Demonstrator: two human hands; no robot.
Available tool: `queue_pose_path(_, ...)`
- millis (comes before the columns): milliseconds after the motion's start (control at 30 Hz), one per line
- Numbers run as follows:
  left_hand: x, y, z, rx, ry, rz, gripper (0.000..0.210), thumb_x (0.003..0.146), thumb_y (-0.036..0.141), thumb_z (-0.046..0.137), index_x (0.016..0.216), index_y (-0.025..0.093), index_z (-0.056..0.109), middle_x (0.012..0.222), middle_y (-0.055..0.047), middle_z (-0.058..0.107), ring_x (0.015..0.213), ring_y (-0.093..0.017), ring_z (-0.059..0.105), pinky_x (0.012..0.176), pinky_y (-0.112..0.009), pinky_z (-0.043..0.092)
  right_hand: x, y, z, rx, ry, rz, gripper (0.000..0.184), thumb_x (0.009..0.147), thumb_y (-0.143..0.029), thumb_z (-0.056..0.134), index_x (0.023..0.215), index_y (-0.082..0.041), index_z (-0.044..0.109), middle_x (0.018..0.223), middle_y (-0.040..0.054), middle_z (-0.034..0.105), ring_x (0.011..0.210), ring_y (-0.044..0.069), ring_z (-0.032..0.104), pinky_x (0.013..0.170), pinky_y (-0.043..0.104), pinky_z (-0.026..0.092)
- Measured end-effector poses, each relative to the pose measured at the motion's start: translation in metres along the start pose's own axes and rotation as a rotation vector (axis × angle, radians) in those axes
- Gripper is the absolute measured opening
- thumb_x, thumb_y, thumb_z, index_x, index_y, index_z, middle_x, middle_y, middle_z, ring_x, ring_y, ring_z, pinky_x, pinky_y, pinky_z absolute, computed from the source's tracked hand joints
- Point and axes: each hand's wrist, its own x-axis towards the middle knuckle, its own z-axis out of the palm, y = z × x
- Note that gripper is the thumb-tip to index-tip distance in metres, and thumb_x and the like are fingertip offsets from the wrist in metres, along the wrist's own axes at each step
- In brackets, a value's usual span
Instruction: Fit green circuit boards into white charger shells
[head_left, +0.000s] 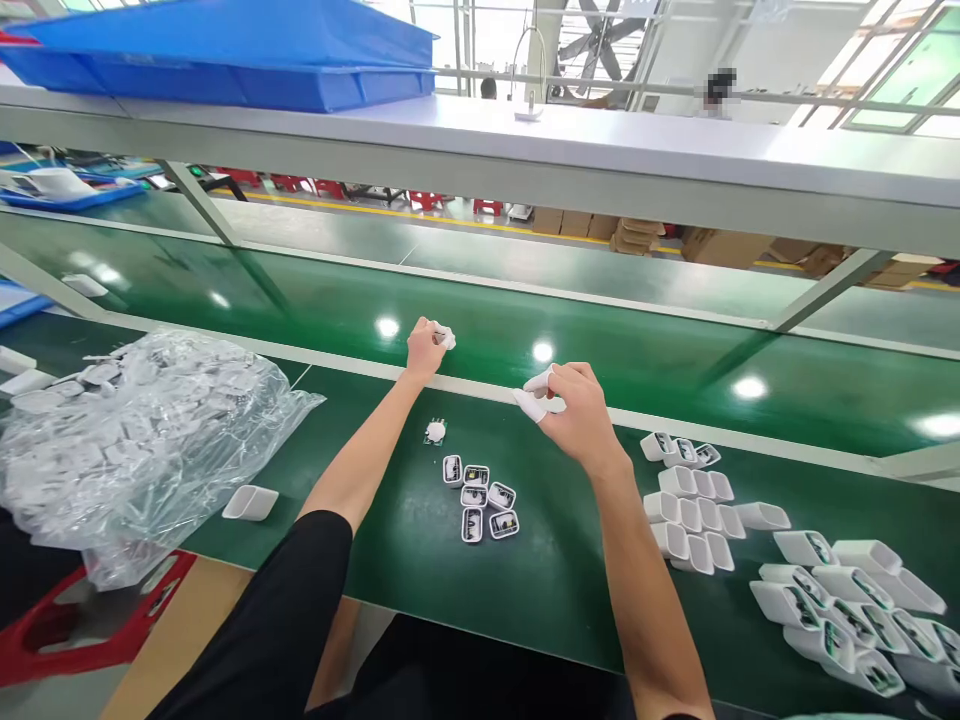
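Note:
My left hand (424, 350) reaches over the near edge of the green conveyor belt (480, 330). Its fingers are pinched together, with white at the tips; whether that is finger covers or a small part I cannot make out. White covers sit on the thumb and forefinger of my right hand (577, 408), which is held above the belt's near rail. Those two fingers are apart, with nothing visible between them. Between my arms lie a small circuit board with a white disc (435, 431) and several small white housings (474, 496) with parts inside, open side up.
A clear plastic bag of white parts (150, 410) lies at left, near a lone white housing (250, 503). Several white housings (694, 515) stand at right, more (847, 610) in the right corner. A shelf (600, 150) with a blue tray (225, 80) spans above.

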Motion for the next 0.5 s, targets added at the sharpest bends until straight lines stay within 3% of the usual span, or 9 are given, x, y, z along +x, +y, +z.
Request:
queue_pose_path(233, -0.011, -0.027, -0.002, 0.265, -0.069, 0.133, 0.022, 0.095, 0.013, 0.068, 0.076, 0.022, 0.06, 0.105, -0.006, 0.07, 0.098, -0.02, 0.068, 0.095, -0.035, 0.054, 0.0, 0.001, 0.0, 0.024, -0.026, 0.025, 0.025, 0.108, -0.043, 0.076, 0.09, -0.027, 0.071, 0.078, -0.0028, 0.069, 0.074, 0.018, 0.06, 0.096, 0.042, 0.048)
queue_pose_path(500, -0.012, -0.025, -0.02, 0.357, -0.05, 0.114, 0.019, 0.095, 0.015, 0.069, 0.079, 0.022, 0.062, 0.106, -0.009, 0.072, 0.095, -0.022, 0.066, 0.095, -0.036, 0.053, 0.0, -0.004, -0.006, 0.036, 0.003, -0.004, 0.022, 0.107, -0.041, 0.077, 0.09, -0.027, 0.073, 0.078, -0.0034, 0.068, 0.075, 0.019, 0.059, 0.095, 0.041, 0.047)
